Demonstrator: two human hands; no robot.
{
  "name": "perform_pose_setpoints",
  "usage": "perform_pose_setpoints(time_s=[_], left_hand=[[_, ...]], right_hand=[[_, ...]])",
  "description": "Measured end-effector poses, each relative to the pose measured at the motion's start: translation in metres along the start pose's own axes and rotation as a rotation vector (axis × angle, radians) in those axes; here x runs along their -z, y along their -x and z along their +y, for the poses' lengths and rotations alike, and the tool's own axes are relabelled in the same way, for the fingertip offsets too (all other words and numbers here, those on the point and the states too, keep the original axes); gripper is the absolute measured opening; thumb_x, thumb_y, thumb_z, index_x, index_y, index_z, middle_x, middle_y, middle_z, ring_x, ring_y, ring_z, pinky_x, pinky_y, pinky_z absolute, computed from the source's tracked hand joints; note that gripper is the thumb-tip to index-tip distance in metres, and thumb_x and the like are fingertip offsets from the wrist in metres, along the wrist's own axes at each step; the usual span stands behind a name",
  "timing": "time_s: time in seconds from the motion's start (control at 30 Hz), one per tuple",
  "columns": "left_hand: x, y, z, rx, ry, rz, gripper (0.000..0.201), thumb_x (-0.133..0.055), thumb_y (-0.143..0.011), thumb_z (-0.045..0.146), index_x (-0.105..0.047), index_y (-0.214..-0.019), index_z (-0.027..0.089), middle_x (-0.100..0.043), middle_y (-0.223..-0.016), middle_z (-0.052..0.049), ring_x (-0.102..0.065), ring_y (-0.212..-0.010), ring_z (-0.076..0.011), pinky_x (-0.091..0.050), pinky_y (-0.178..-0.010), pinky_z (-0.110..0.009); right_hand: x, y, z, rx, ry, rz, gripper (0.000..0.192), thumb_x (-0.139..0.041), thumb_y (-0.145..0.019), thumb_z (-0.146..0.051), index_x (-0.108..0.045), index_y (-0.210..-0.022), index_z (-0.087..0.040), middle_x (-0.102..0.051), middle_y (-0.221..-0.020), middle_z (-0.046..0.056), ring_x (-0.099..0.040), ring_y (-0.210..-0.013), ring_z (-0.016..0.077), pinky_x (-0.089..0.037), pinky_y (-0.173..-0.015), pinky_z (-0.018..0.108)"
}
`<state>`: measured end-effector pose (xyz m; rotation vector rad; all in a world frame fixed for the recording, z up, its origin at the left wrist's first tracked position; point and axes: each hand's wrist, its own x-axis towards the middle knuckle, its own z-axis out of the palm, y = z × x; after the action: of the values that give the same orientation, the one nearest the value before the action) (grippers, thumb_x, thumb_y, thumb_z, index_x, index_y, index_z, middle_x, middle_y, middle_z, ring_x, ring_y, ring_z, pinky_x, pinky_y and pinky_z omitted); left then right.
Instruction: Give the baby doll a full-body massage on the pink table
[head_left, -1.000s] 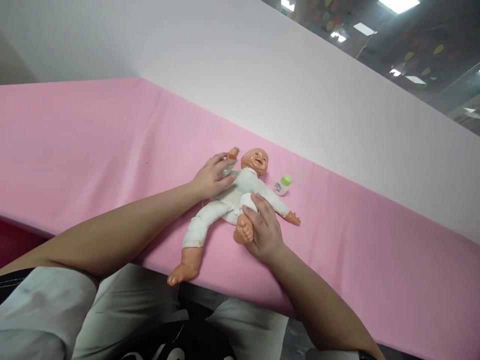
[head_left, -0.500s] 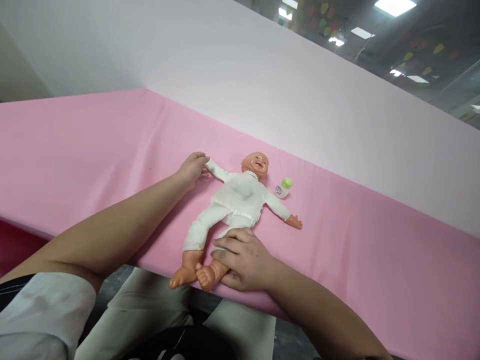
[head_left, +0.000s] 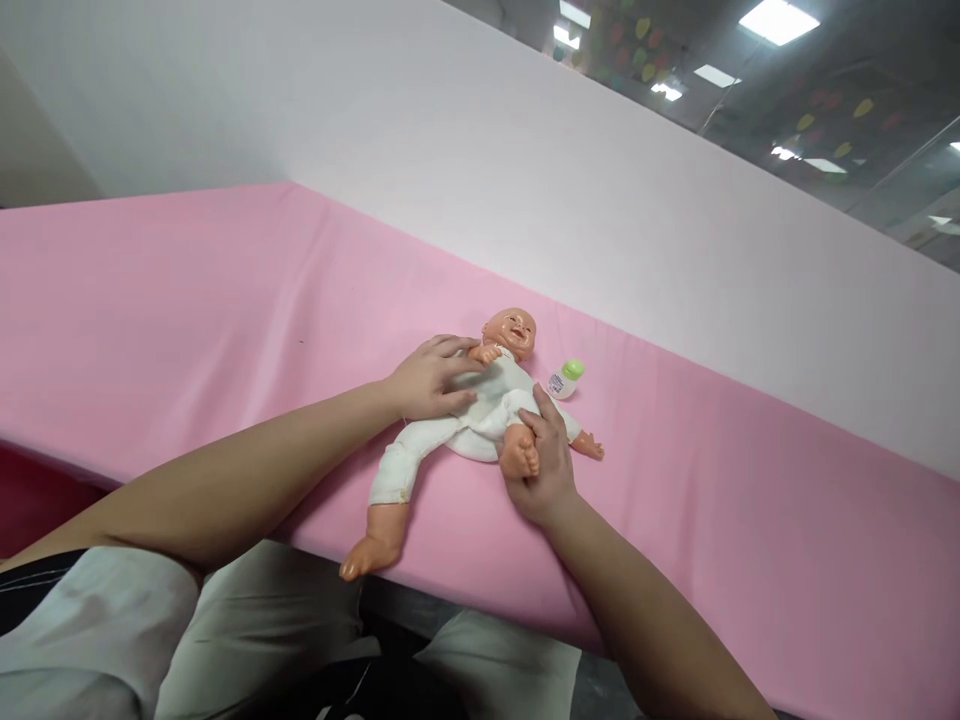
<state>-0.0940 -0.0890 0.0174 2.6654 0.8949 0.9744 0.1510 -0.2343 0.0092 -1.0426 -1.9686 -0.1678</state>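
Two bare hands work on one doll, which lies on its back on a single pink-covered table with its one bald head pointing away from the person. The doll has two arms and two legs, and each of the person's hands grasps one limb. The left hand is at the doll's picture-left side, its fingers curled over the folded arm, so that the small plastic hand rests just below the chin. The right hand grips the bent, raised leg beside the bare foot, fingers and thumb closed around it. The doll's body thus lies between the two hands, touching both. Its other leg stretches down between the person's forearms to the near edge of the table; its other arm reaches out to the right past the right hand, ending in an open plastic hand. One small bottle with one green cap sits near the doll's shoulder, beyond the right hand and apart from it. One white wall rises behind the table.
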Motion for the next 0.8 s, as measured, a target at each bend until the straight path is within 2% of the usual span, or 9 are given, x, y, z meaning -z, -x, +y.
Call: perform_pose_setpoints(time_s=[0.1, 0.17, 0.23, 0.3, 0.4, 0.53, 0.67, 0.73, 0.8], left_hand=[[-0.001, -0.001, 0.006, -0.025, -0.009, -0.078, 0.051, -0.064, -0.093, 0.052, -0.074, -0.137, 0.028, -0.05, -0.165, -0.008, -0.046, -0.15, -0.0351, -0.036, -0.127, -0.054], [-0.002, -0.002, 0.006, -0.007, -0.002, -0.09, 0.053, -0.064, -0.093, 0.052, -0.072, -0.14, 0.029, -0.049, -0.166, -0.007, -0.045, -0.151, -0.0349, -0.035, -0.128, -0.054], [-0.003, -0.002, 0.004, 0.035, 0.012, -0.078, 0.057, -0.064, -0.093, 0.053, -0.069, -0.144, 0.029, -0.048, -0.166, -0.008, -0.044, -0.153, -0.035, -0.036, -0.128, -0.054], [-0.004, -0.002, 0.002, 0.099, 0.028, -0.054, 0.058, -0.062, -0.094, 0.054, -0.067, -0.147, 0.029, -0.047, -0.166, -0.009, -0.043, -0.153, -0.0344, -0.038, -0.127, -0.052], [-0.002, -0.003, -0.001, 0.226, 0.029, 0.037, 0.058, -0.059, -0.096, 0.054, -0.064, -0.148, 0.029, -0.05, -0.163, -0.009, -0.047, -0.151, -0.0322, -0.041, -0.125, -0.049], [0.003, -0.006, -0.016, 0.494, -0.028, 0.171, 0.063, -0.054, -0.096, 0.052, -0.057, -0.155, 0.028, -0.055, -0.157, -0.012, -0.055, -0.142, -0.0346, -0.043, -0.122, -0.051], [0.004, -0.007, -0.045, 0.718, -0.123, 0.061, 0.074, -0.051, -0.095, 0.059, -0.049, -0.16, 0.024, -0.064, -0.145, -0.02, -0.057, -0.137, -0.046, -0.042, -0.116, -0.062], [0.002, -0.007, -0.058, 0.767, -0.129, 0.003, 0.079, -0.05, -0.094, 0.064, -0.049, -0.16, 0.021, -0.068, -0.14, -0.022, -0.058, -0.135, -0.0477, -0.04, -0.114, -0.063], [0.0, -0.007, -0.067, 0.78, -0.125, -0.008, 0.08, -0.05, -0.093, 0.066, -0.05, -0.159, 0.021, -0.071, -0.136, -0.021, -0.059, -0.133, -0.0473, -0.039, -0.114, -0.064]], right_hand=[[-0.007, -0.002, 0.014, -0.135, -0.011, -0.07, 0.061, -0.064, -0.096, -0.025, -0.043, -0.152, -0.023, -0.042, -0.167, 0.02, -0.047, -0.154, 0.0365, -0.049, -0.119, 0.066], [-0.01, -0.002, 0.021, -0.216, -0.042, -0.1, 0.063, -0.065, -0.096, -0.027, -0.042, -0.155, -0.024, -0.047, -0.164, 0.019, -0.05, -0.152, 0.0347, -0.049, -0.12, 0.064], [-0.01, -0.003, 0.024, -0.229, -0.072, -0.107, 0.065, -0.067, -0.094, -0.027, -0.043, -0.155, -0.024, -0.049, -0.162, 0.018, -0.051, -0.151, 0.0341, -0.049, -0.121, 0.063], [-0.006, -0.004, 0.022, -0.162, -0.081, -0.098, 0.065, -0.068, -0.092, -0.025, -0.045, -0.154, -0.025, -0.049, -0.163, 0.018, -0.051, -0.151, 0.0352, -0.048, -0.121, 0.064], [0.004, -0.007, 0.011, 0.022, -0.067, -0.086, 0.066, -0.066, -0.088, -0.023, -0.048, -0.152, -0.025, -0.049, -0.162, 0.019, -0.053, -0.147, 0.0376, -0.051, -0.115, 0.065], [0.017, -0.009, -0.014, 0.248, -0.104, -0.071, 0.064, -0.069, -0.084, -0.027, -0.054, -0.146, -0.024, -0.061, -0.149, 0.018, -0.064, -0.133, 0.0366, -0.056, -0.106, 0.062], [0.021, -0.007, -0.034, 0.337, -0.237, -0.196, 0.057, -0.072, -0.081, -0.03, -0.06, -0.137, -0.02, -0.074, -0.13, 0.016, -0.073, -0.115, 0.0295, -0.061, -0.099, 0.049], [0.018, -0.006, -0.04, 0.352, -0.266, -0.319, 0.051, -0.07, -0.082, -0.029, -0.062, -0.131, -0.021, -0.078, -0.121, 0.012, -0.075, -0.108, 0.0257, -0.061, -0.097, 0.044], [0.014, -0.005, -0.042, 0.357, -0.261, -0.442, 0.043, -0.069, -0.083, -0.029, -0.064, -0.126, -0.023, -0.08, -0.115, 0.008, -0.076, -0.104, 0.023, -0.061, -0.094, 0.04]])
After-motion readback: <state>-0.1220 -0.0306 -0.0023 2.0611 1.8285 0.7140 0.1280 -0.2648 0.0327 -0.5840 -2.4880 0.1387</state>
